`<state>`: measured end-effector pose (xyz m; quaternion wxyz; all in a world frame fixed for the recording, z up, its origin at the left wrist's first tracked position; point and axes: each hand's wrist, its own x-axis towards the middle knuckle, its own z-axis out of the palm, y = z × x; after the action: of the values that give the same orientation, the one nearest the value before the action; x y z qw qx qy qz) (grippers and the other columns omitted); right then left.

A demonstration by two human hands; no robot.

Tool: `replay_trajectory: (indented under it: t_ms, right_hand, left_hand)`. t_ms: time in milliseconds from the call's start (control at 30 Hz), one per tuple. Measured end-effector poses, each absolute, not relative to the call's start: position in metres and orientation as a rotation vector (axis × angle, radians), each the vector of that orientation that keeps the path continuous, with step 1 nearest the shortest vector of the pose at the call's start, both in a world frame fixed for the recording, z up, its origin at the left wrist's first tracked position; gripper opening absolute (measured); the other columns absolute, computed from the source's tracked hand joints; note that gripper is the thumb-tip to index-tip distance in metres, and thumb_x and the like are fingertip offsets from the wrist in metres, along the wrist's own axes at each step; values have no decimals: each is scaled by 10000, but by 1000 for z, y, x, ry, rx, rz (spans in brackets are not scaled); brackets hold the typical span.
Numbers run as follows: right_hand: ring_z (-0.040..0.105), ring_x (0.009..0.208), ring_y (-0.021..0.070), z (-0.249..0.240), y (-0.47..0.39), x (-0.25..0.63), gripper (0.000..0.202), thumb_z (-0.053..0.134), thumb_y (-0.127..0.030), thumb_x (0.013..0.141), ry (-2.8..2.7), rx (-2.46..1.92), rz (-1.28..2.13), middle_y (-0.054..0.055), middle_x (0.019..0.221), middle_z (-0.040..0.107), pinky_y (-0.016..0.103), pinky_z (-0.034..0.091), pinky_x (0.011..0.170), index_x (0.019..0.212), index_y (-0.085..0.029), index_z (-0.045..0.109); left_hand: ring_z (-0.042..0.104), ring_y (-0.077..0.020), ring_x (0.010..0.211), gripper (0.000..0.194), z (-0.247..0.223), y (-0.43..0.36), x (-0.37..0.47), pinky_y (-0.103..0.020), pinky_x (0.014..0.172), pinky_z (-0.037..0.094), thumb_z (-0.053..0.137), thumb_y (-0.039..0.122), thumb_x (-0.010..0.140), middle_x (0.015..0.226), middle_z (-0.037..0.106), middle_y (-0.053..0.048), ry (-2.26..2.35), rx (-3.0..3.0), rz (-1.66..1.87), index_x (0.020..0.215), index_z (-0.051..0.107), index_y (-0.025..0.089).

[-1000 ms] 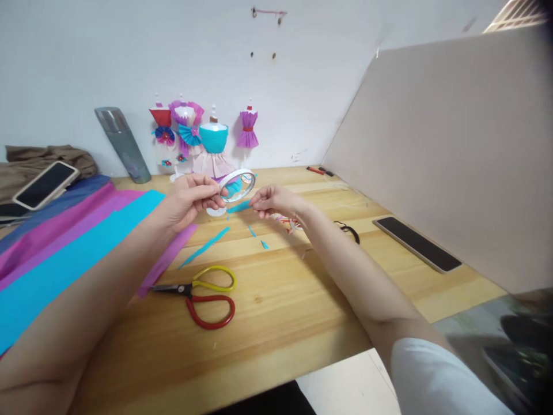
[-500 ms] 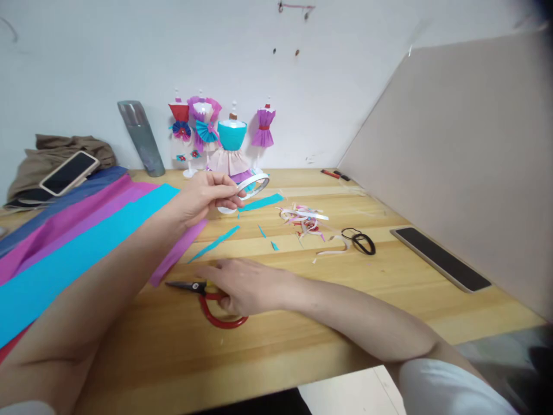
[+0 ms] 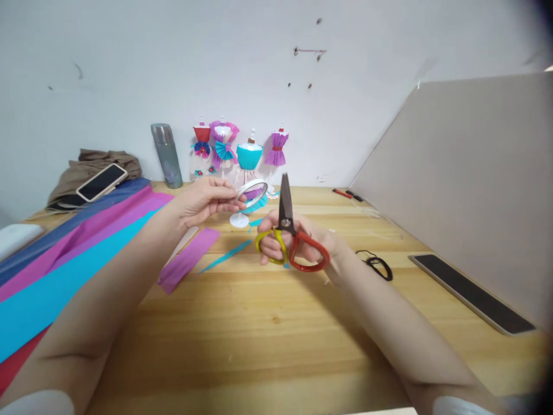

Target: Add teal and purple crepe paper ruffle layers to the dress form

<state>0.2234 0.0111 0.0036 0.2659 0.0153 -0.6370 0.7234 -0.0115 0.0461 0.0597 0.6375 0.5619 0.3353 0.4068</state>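
Between the fingers of my left hand [image 3: 211, 202] is a narrow white roll of tape [image 3: 264, 189], held up by its edge. My right hand [image 3: 298, 233] holds scissors [image 3: 286, 222] above the table, blades pointing up and together, with one yellow and one red handle. Just behind the tape stands a small dress form in a turquoise top [image 3: 249, 157], its lower part hidden by the roll. Beneath the hands lie a thin turquoise strip [image 3: 227, 255] and a purple strip [image 3: 190, 259].
Several dressed mini forms, one in purple [image 3: 277, 148], stand along the wall. A flask [image 3: 166, 157] is at the left, near a phone [image 3: 102, 182]. Coloured sheets [image 3: 86, 276] spread under my left arm. A black hair tie [image 3: 380, 267] and a long dark-topped slab [image 3: 470, 294] lie right.
My right hand has picked the scissors up off the table and raised them, turning the blades upward. My left hand still holds the tape. The view has tilted up.
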Motion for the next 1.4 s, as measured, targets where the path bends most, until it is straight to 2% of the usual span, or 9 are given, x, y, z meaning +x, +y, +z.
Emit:
replay_trajectory:
  t_ms: [100, 200, 400, 600, 867, 967, 1100, 1300, 1400]
  right_hand:
    - [614, 872, 216, 7, 9, 224, 602, 668, -693, 772, -1685, -42, 1958, 54, 923, 591, 430, 520, 859, 1156, -235, 593]
    - [652, 971, 268, 14, 6, 225, 629, 574, -746, 811, -1751, -177, 1985, 107, 1010, 645, 456, 490, 891, 1142, -211, 577]
    - [697, 868, 242, 16, 10, 224, 674, 513, -769, 841, -1798, -225, 2023, 148, 1040, 684, 428, 521, 842, 1145, -167, 524]
    - [714, 814, 217, 19, 12, 226, 621, 542, -726, 860, -1719, -257, 2023, 126, 1014, 701, 385, 548, 791, 1125, -164, 526]
    - [707, 753, 204, 17, 12, 220, 584, 530, -729, 859, -1646, -348, 1961, 105, 961, 699, 353, 548, 707, 1049, -177, 520]
    - [685, 711, 191, 17, 11, 215, 607, 528, -757, 835, -1625, -379, 1889, 95, 926, 695, 345, 544, 675, 1026, -181, 526]
    - [649, 651, 175, 17, 9, 207, 656, 530, -795, 802, -1612, -373, 1824, 74, 867, 684, 336, 536, 637, 1029, -180, 539]
    - [548, 532, 125, 17, 2, 199, 630, 558, -784, 800, -1525, -321, 1814, -8, 723, 601, 297, 498, 550, 1011, -192, 519]
    - [468, 457, 87, 15, -3, 195, 568, 616, -726, 806, -1468, -404, 1776, -59, 649, 543, 244, 449, 470, 986, -201, 495]
  left_hand:
    - [735, -143, 690, 104, 64, 41, -12, -187, 674, 597, 690, 55, 779, 691, 733, -83, 747, 1288, 938, 679, 687, 84]
    - [723, -133, 661, 102, 68, 35, -10, -176, 636, 588, 688, 47, 765, 689, 736, -82, 719, 1291, 956, 668, 689, 79]
    - [700, -117, 601, 108, 72, 27, -5, -163, 588, 575, 694, 45, 757, 675, 729, -66, 753, 1297, 992, 657, 677, 85]
    - [727, -149, 602, 139, 72, 30, -5, -171, 567, 576, 640, 46, 786, 614, 709, -66, 837, 1279, 1063, 655, 647, 92]
    - [713, -138, 629, 95, 69, 24, 1, -182, 598, 554, 708, 100, 735, 663, 722, -73, 833, 1402, 1020, 660, 649, 101]
    - [700, -133, 652, 120, 66, 21, 3, -205, 633, 551, 749, 162, 716, 716, 730, -72, 790, 1512, 996, 660, 658, 107]
    - [672, -128, 622, 137, 64, 19, 4, -231, 641, 545, 758, 216, 716, 686, 722, -56, 771, 1593, 1022, 691, 661, 123]
    - [638, -126, 568, 122, 67, 18, 5, -236, 595, 519, 715, 217, 728, 613, 697, -41, 806, 1695, 1016, 683, 637, 135]
    - [616, -120, 540, 111, 69, 18, 4, -228, 572, 503, 696, 204, 728, 570, 673, -27, 846, 1726, 1026, 665, 633, 138]
